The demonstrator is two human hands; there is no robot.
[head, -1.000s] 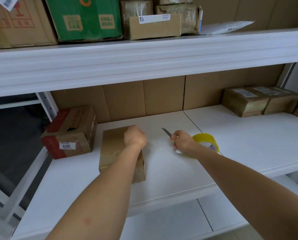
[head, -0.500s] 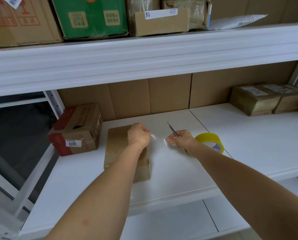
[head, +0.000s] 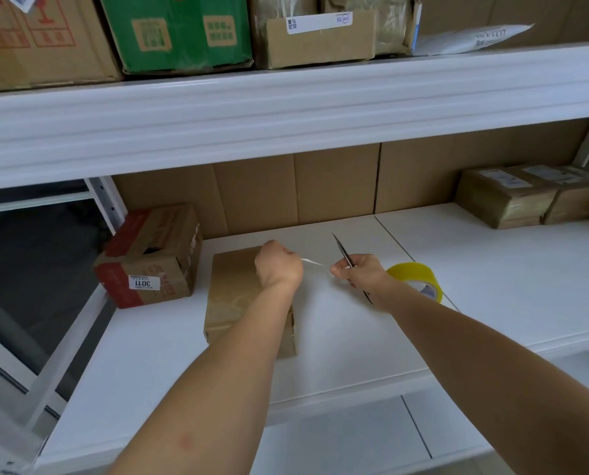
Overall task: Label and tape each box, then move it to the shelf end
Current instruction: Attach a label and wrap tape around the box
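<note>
1. Progress sits mid-way on one box, as I read it: the plain brown cardboard box [head: 238, 296] lies flat on the white shelf board [head: 354, 344] under my left forearm, with glossy clear tape already showing across its top. I see no label on it from here.
2. My left hand [head: 279, 265] is curled into a fist above the box's far right corner, fingers pinching one end of a thin clear tape strip [head: 311, 262] that stretches across to my right hand [head: 361, 274].
3. The right fingers are curled round a slim dark-handled utility knife [head: 343, 252], blade pointing up and away, while also pinching the strip's other end. The yellow-cored roll of clear packing tape [head: 414, 279] lies on the shelf just behind that wrist.
4. Judging from this, the strip has yet to be pressed down; labelling and the move to the shelf end remain.
5. Two brown taped boxes with white labels [head: 533, 197] sit at the far right of the shelf, likely finished ones.
6. A red-and-brown carton marked 3011 [head: 149, 258] stands at the left end, its flap gaping.
7. Surroundings: white metal racking with a brown cardboard backing [head: 320, 186]; the upper shelf [head: 286, 108] carries a green carton [head: 180, 32], more brown boxes and a white mailer.
</note>
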